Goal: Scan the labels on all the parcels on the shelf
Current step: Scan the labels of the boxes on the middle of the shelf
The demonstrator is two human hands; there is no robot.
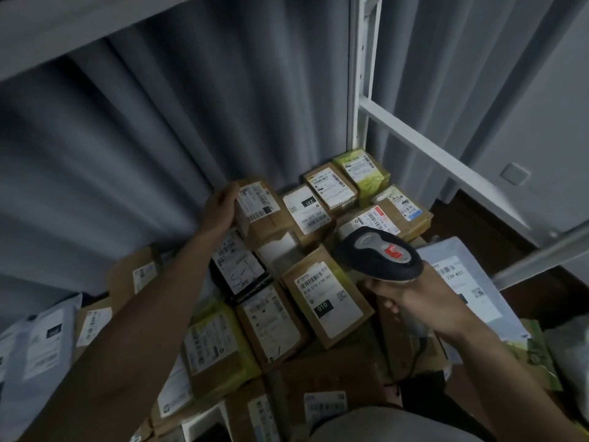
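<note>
Several cardboard parcels with white labels lie packed together on the shelf. My left hand (221,207) grips the left side of a brown parcel (259,215) near the back, its label facing up. My right hand (420,306) holds a black and grey barcode scanner (379,255) by its handle, its head pointing toward the back parcels. Under the scanner lies a box labelled 010 (325,298). A box marked 231 (307,208) sits right of the gripped parcel.
A white shelf post (358,74) and slanted brace (446,161) stand at the right. A grey curtain (175,122) hangs behind. The upper shelf board (63,30) is overhead. Grey poly mailers lie at far left (35,346) and right (459,282).
</note>
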